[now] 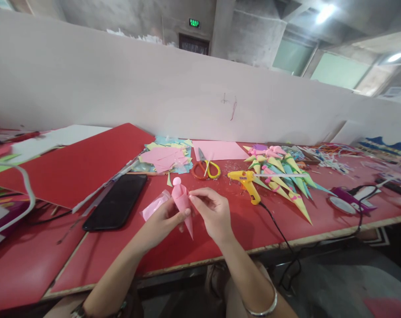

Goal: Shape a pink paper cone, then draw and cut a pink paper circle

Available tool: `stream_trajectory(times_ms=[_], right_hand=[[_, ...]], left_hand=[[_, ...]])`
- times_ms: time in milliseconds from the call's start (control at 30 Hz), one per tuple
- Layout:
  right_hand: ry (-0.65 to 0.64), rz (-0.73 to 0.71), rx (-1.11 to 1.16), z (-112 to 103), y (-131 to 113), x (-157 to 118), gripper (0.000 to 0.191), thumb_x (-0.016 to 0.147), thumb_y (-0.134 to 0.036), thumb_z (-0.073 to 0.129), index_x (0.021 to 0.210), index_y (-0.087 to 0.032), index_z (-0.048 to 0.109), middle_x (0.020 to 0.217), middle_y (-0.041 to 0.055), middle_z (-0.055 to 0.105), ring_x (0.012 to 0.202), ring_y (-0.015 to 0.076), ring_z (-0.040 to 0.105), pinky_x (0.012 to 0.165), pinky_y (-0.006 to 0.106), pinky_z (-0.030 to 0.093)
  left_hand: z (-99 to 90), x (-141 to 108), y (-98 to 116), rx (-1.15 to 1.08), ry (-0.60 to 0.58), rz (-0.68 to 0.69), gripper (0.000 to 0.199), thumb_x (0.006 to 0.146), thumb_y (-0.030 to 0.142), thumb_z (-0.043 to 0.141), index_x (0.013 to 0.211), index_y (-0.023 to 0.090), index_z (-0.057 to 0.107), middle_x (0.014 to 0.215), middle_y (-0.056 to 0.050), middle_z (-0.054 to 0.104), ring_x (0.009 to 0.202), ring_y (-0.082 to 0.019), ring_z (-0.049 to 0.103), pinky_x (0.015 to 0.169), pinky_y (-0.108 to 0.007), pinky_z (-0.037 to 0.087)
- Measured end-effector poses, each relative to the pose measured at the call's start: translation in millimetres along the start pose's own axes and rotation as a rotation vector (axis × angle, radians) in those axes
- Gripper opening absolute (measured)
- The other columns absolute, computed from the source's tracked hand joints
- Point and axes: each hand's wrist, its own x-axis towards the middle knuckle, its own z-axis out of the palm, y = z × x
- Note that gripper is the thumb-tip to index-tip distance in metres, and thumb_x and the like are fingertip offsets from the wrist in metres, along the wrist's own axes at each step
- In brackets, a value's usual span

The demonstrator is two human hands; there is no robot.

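Note:
A pink paper cone (183, 201) with a round pink piece at its top is held over the red table, its point slanting down and right. My left hand (165, 216) is closed around the cone's middle, thumb across the front. At the cone's upper right side my right hand (213, 210) pinches close to the edge; whether it grips the paper or some small piece cannot be made out. Behind my left hand lies a pink plastic packet (154, 206). A yellow glue gun (248, 181) with a clear glue stick rests to the right of my hands.
Scissors (206, 170) with red and yellow handles lie behind my hands, near paper scraps (167, 157). A black phone (117, 203) and red card (84, 165) are on the left. Several finished paper cones (286, 176) are piled on the right. The glue gun's cord (280, 225) crosses the table edge.

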Motion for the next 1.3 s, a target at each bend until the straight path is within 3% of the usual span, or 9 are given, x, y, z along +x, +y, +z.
stream_trajectory(times_ms=[133,567,767,933,1300], right_hand=[[-0.014,-0.089,-0.099,-1.0,0.2,-0.1,0.008,0.074,-0.019,0.060,0.075,-0.021,0.068,0.077,0.0026,0.059,0.077,0.0146,0.057,0.070,0.027,0.048],[-0.076,-0.070,-0.100,-2.6,-2.1,0.9,0.015,0.079,-0.021,0.053,0.080,-0.021,0.068,0.081,0.0034,0.058,0.079,0.0144,0.057,0.070,0.025,0.048],[-0.089,-0.059,-0.060,-3.5,-1.0,2.2,0.009,0.076,-0.021,0.056,0.078,-0.020,0.065,0.079,0.0026,0.058,0.077,0.0144,0.057,0.069,0.025,0.048],[-0.081,-0.059,-0.047,-3.1,-1.3,2.0,0.008,0.075,-0.021,0.057,0.076,-0.020,0.065,0.077,0.0025,0.057,0.075,0.0141,0.056,0.067,0.025,0.047],[-0.102,-0.083,-0.057,-2.6,-0.6,1.9,0.006,0.075,-0.021,0.057,0.075,-0.021,0.064,0.076,0.0015,0.055,0.075,0.0135,0.054,0.068,0.025,0.046]], left_hand=[[1.0,-0.4,0.7,-0.012,-0.006,0.002,0.025,0.069,0.044,0.057,0.069,0.019,0.053,0.057,0.003,0.053,0.050,-0.012,0.050,0.047,-0.025,0.045],[-0.1,-0.3,-2.0,0.032,0.073,0.028,0.024,0.066,0.041,0.059,0.077,0.020,0.059,0.060,0.002,0.056,0.056,-0.015,0.052,0.051,-0.026,0.046],[-3.4,-0.4,-3.0,0.082,0.092,0.076,0.026,0.064,0.040,0.062,0.082,0.022,0.061,0.068,0.000,0.061,0.068,-0.019,0.056,0.059,-0.028,0.049],[-4.6,-1.2,-2.7,0.092,0.067,0.106,0.021,0.066,0.039,0.061,0.078,0.022,0.061,0.074,-0.002,0.063,0.077,-0.021,0.058,0.069,-0.030,0.049],[-6.3,-0.5,-3.6,0.079,0.007,0.084,0.023,0.068,0.039,0.059,0.081,0.021,0.062,0.077,-0.002,0.065,0.073,-0.020,0.058,0.066,-0.029,0.050]])
